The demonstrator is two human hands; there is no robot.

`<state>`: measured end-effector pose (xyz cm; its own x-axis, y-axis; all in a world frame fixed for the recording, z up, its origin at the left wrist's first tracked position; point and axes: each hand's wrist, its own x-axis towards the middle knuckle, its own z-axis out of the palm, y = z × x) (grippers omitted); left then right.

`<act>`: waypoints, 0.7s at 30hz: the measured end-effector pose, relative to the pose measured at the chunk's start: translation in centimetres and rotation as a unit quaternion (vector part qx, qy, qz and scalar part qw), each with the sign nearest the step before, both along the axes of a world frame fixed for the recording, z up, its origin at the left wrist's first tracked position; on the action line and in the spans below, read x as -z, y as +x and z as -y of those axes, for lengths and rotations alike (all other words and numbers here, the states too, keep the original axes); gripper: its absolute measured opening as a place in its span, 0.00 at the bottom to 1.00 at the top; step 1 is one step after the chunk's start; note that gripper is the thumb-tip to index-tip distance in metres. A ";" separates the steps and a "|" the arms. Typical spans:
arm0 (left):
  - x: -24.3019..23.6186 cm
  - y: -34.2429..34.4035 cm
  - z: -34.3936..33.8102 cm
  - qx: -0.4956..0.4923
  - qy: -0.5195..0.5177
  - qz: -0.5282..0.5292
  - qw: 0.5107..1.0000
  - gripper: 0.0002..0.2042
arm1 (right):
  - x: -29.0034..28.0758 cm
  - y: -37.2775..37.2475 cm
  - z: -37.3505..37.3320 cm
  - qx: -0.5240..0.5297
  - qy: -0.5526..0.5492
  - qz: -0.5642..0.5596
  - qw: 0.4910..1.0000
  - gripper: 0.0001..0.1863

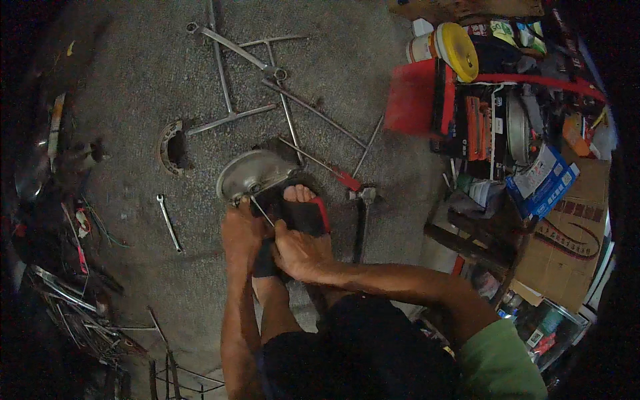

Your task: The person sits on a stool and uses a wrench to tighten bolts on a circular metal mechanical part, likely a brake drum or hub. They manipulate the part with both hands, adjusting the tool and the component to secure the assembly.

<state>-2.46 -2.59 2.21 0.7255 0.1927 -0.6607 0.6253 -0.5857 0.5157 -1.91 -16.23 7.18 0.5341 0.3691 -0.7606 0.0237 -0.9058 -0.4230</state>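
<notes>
status: work appearing midway, curved brown metal shoe (165, 148) lying apart, left on grey concrete floor (197, 267); remainder not showing | round silver metal plate (241, 172) sitting just far of left hand (241, 232), fingers meeting near edge, grip unclear | right hand (303, 252) clenching thin silver metal rod (263, 211), reaching plate

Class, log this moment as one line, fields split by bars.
left hand: at near edge of metal part | right hand: gripping thin rod | floor, left: spanner
</notes>
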 end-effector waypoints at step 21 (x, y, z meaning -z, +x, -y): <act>0.8 0.2 0.5 -0.155 -0.026 -0.087 0.984 0.21 | 1.1 2.2 2.7 -0.068 0.055 -0.114 0.990 0.12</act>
